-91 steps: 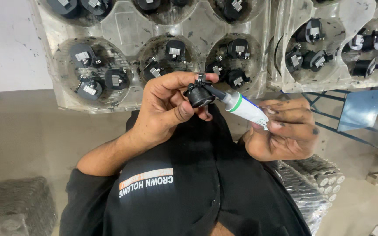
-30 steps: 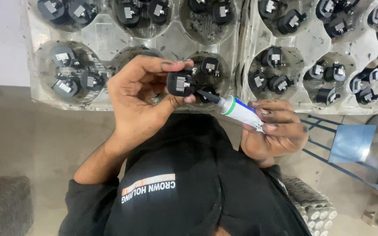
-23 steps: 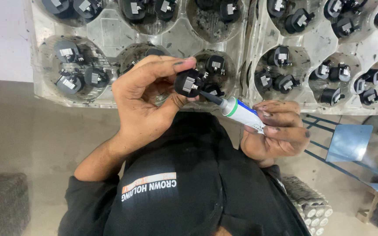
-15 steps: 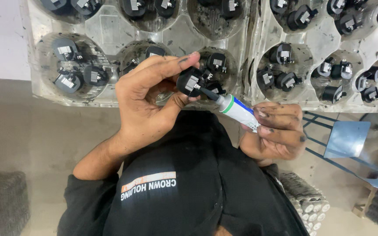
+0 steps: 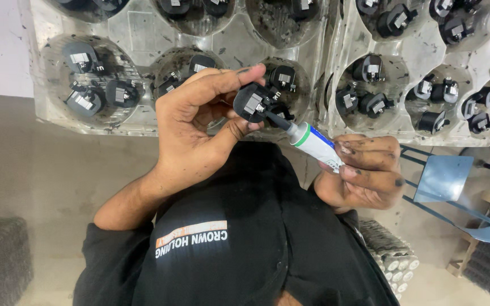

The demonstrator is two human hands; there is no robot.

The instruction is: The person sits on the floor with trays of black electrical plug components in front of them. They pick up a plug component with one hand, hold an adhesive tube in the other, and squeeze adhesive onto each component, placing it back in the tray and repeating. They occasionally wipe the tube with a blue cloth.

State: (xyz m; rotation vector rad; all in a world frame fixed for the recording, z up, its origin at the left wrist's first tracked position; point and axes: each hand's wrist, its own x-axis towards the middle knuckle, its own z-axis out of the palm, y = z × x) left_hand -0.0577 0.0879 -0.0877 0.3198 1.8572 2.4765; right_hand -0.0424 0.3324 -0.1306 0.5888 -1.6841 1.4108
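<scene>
Head view: left hand (image 5: 199, 127) pinches black part (image 5: 252, 102), tube (image 5: 313, 143) nozzle touching.

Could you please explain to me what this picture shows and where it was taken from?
The camera sits on a person's head and looks down, so you see their own black shirt at the bottom and both bare hands above it. The left hand pinches a small black part in its fingers. The right hand grips a white tube with a green and blue band, its nozzle touching the part. Behind the hands lie clear plastic trays with round wells that hold more black parts. A blue chair stands at the right.
</scene>
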